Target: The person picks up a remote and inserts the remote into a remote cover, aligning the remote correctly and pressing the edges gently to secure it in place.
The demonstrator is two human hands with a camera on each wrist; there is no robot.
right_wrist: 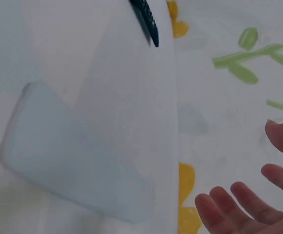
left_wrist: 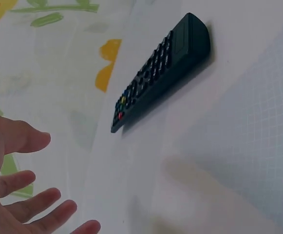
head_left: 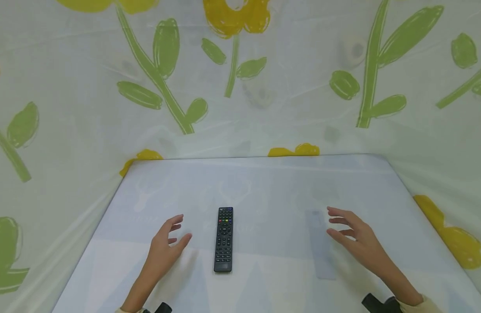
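A black remote control (head_left: 223,239) with several rows of buttons lies face up on the white table, its long side running away from me. Left of it, my left hand (head_left: 165,248) hovers with fingers apart and loosely bent, touching nothing. Right of the remote lies a flat, pale bluish translucent strip (head_left: 322,250), like a thin sleeve; its exact kind is hard to tell. Beside that strip my right hand (head_left: 355,239) is held in the air, fingers spread and holding nothing. The right wrist view shows the strip (right_wrist: 68,151) larger, with rounded corners.
The white table (head_left: 272,187) has faint pale patterns. A white cloth (head_left: 287,108) printed with green stems and yellow flowers hangs behind it and along both sides. Black straps (head_left: 381,303) sit at the wrists.
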